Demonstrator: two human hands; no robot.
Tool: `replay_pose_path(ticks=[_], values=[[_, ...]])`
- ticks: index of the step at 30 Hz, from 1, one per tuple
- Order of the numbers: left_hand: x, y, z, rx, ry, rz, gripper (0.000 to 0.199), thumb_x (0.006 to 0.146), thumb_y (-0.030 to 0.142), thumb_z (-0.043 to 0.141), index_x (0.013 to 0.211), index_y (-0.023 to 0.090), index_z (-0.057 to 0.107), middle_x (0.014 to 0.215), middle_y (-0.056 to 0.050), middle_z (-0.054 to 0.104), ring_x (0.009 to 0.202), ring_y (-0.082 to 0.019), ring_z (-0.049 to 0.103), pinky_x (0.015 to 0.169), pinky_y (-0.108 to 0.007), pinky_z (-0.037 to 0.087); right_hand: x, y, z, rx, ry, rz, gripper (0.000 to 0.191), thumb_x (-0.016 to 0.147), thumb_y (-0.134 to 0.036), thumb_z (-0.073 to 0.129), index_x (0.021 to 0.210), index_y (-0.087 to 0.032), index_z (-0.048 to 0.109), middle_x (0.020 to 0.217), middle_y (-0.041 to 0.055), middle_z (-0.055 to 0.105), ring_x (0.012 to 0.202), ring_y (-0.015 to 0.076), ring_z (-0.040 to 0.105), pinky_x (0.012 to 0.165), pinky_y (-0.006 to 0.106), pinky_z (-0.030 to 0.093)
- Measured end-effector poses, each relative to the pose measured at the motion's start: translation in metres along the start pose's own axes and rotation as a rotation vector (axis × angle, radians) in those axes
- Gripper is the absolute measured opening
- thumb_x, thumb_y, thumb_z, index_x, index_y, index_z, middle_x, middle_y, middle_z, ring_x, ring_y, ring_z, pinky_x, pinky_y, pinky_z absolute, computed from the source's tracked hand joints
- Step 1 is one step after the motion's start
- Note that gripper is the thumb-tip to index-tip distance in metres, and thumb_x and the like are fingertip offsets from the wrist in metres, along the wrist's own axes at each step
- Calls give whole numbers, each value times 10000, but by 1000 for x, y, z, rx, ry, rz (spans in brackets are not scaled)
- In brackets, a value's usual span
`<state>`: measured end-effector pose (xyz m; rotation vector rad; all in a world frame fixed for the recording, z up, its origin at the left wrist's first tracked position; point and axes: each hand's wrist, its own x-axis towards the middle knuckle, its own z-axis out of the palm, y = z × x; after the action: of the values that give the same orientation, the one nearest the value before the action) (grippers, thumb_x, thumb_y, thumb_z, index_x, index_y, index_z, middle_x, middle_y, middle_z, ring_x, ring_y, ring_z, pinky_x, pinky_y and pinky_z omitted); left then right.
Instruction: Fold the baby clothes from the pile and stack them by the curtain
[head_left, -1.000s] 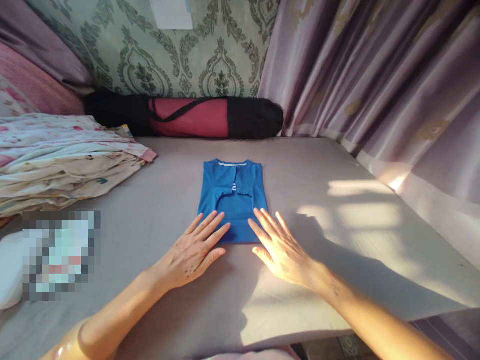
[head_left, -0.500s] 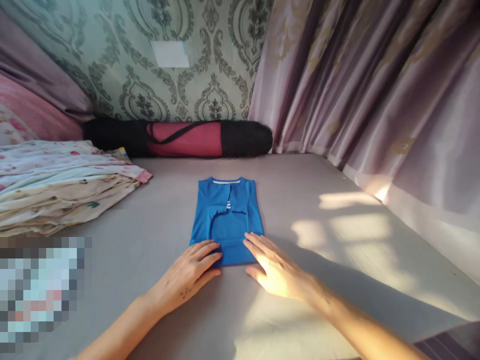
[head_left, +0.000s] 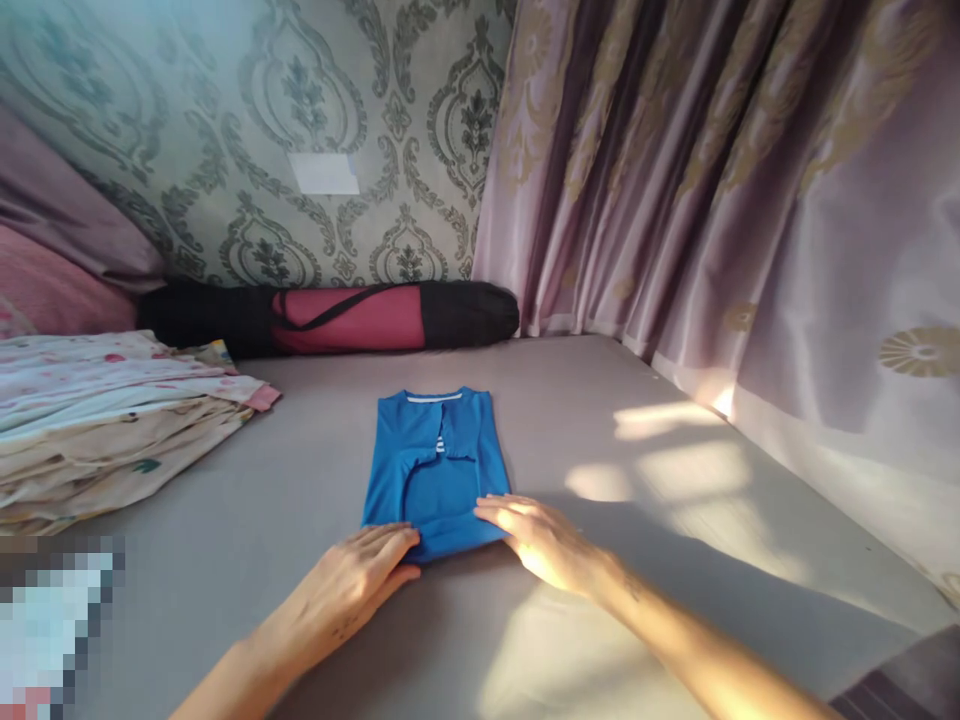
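Note:
A blue shirt lies folded into a narrow rectangle on the bed, its neckline with a white inner band at the far end. Its sleeves are tucked inward and the near end is turned up into a flat band. My left hand holds the near left corner, fingers over the cloth and thumb at the edge. At the near right corner, my right hand is closed on the edge, fingers on top and thumb out of sight beneath. The fabric under my left fingers is partly hidden.
The shirt rests on a grey bed sheet. A black and red rolled bag lies along the patterned wall. Crumpled printed fabric is piled at left. Purple curtains hang on the right. A pixelated patch covers the lower left corner.
The view has tilted up and shifted right, so the scene sits lower and further left. My thumbs have come in against the shirt's near edge, and both hands now grip it.

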<state>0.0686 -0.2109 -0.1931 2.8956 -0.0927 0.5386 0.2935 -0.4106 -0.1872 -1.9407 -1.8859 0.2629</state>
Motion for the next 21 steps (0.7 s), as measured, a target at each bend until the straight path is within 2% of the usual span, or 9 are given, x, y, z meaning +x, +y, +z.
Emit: replay_pose_path(ticks=[3,6,9,12,16,21], values=[[-13,-7,-2,11,-36,42,356,955,185,434,1289,236,543,1304,-62,642,1182,-188,617,1012,-301,510,0,1,-6,61,-37,-4,607,833,44,429,1374,-207,543,1398,47,563,1309,154,499,1106,317,415],[-21,-16,-6,-14,-72,-10,496,897,77,389,1336,255,533,1359,-44,604,1244,-175,573,1077,-314,458,0,3,-6,149,-27,25,614,811,52,442,1362,-196,554,1385,72,569,1293,175,518,1095,334,419],[-22,-25,-8,-70,-89,-90,464,916,114,394,1326,259,554,1377,-40,590,1256,-183,563,1076,-323,459,0,6,-4,186,-20,34,616,805,48,430,1365,-181,547,1381,87,569,1283,190,529,1087,360,427],[-20,-28,-13,-175,-93,-113,442,957,154,353,1333,265,556,1352,-41,611,1250,-178,567,1068,-314,465,0,6,-6,148,-3,7,634,792,54,415,1366,-181,546,1391,82,560,1285,193,529,1090,382,429],[-16,-19,-33,-229,-123,-89,475,971,171,329,1403,278,495,1412,-42,559,1313,-195,507,1135,-364,388,-6,-2,-18,40,22,-28,612,823,34,388,1366,-195,554,1404,71,549,1312,182,499,1125,374,399],[-23,14,-64,-246,-218,-80,472,981,200,363,1434,290,463,1412,-36,558,1308,-198,512,1175,-400,328,-35,-25,-36,9,-35,-35,602,877,-17,376,1398,-281,522,1418,8,539,1329,170,476,1158,374,361]])
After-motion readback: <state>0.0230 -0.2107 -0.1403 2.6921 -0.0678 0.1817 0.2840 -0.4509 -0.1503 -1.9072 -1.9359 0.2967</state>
